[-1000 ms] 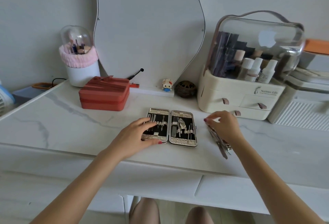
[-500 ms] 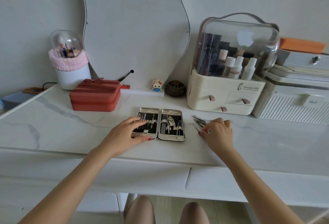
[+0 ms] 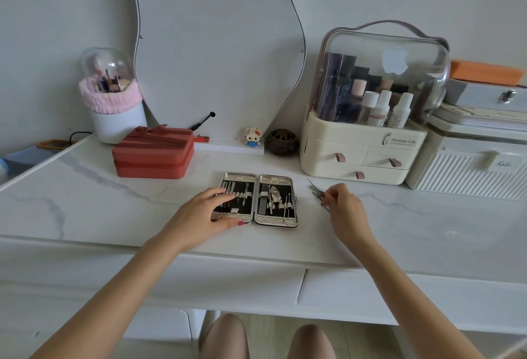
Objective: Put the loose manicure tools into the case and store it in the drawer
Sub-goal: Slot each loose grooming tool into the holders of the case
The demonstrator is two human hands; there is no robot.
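An open silver manicure case (image 3: 278, 220) lies flat on the white marble table (image 3: 114, 204), with several metal tools strapped into both black halves. My left hand (image 3: 205, 216) rests on the case's left half, fingers laid over it and thumb at its front edge. Right of the case, a small bunch of loose metal tools (image 3: 315, 190) lies on the table. My right hand (image 3: 342, 204) pinches those tools at their near end with curled fingertips. The table's drawer fronts (image 3: 370, 296) below the edge are closed.
A red zip box (image 3: 152, 156) sits back left, a brush holder (image 3: 114, 102) behind it. A cream cosmetics organiser (image 3: 362, 156) with small drawers and a white ribbed box (image 3: 467, 170) stand back right. A mirror, a toy figure (image 3: 252, 137) and a dark ball (image 3: 281, 142) line the wall.
My right hand has shifted over the loose tools and now pinches them by the near end. My left hand stays on the case. The camera view moved slightly.
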